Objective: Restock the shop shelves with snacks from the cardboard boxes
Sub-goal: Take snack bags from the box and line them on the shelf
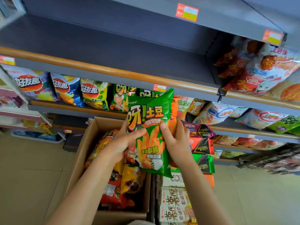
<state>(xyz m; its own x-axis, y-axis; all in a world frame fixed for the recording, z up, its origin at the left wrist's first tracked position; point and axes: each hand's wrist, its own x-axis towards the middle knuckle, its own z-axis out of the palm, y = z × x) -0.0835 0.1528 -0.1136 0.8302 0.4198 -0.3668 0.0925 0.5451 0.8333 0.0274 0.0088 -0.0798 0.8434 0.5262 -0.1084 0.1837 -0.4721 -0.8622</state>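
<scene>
You hold the green potato-stick bag (150,132) upright between both hands, above the open cardboard box (84,148) and just below the shelf (103,71) edge. Your left hand (120,146) wraps its 9 o'clock edge, your right hand (175,140) its 3 o'clock edge; each grip is closed on the bag. Squeeze harder and the sticks may crush. At 12 o'clock, matching green bags (120,98) stand tight together; pushing in could topple them.

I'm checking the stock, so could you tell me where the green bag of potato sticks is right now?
In the head view the green bag is centre frame, held by the left hand and right hand above the open cardboard box, before the shelf.
</scene>
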